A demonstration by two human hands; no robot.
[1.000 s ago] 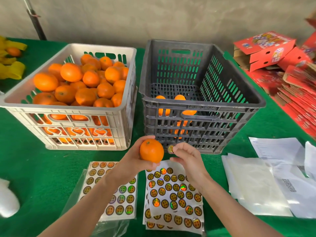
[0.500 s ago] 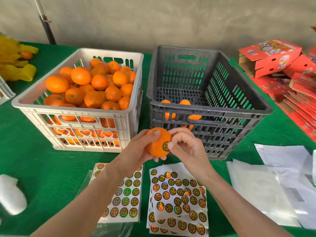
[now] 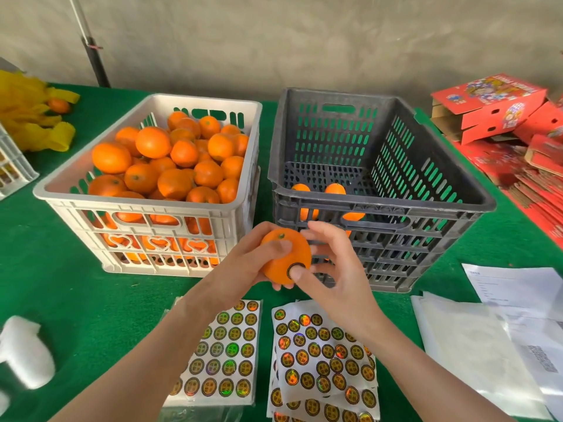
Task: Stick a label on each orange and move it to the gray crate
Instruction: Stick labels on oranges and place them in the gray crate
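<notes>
My left hand [image 3: 243, 263] grips an orange [image 3: 281, 254] in front of the gray crate [image 3: 377, 245]. The thumb of my right hand [image 3: 332, 269] presses a round label [image 3: 295, 268] onto the orange's lower right side, while its fingers spread behind the fruit. Three oranges [image 3: 334, 189] lie at the near left of the gray crate's floor. A white crate [image 3: 146, 208] on the left is heaped with several oranges. Two sheets of round holographic labels [image 3: 323, 357] lie on the green cloth under my wrists.
Red cardboard boxes [image 3: 487, 105] pile up at the right edge. White papers and clear plastic sleeves [image 3: 487, 339] lie at the near right. Yellow netting with an orange [image 3: 33, 114] sits at the far left, and a white object [image 3: 24, 351] at the near left.
My right hand brought the label from beside the orange onto its skin; the thumb now presses it lower on the fruit. The orange was turned, stem end up.
</notes>
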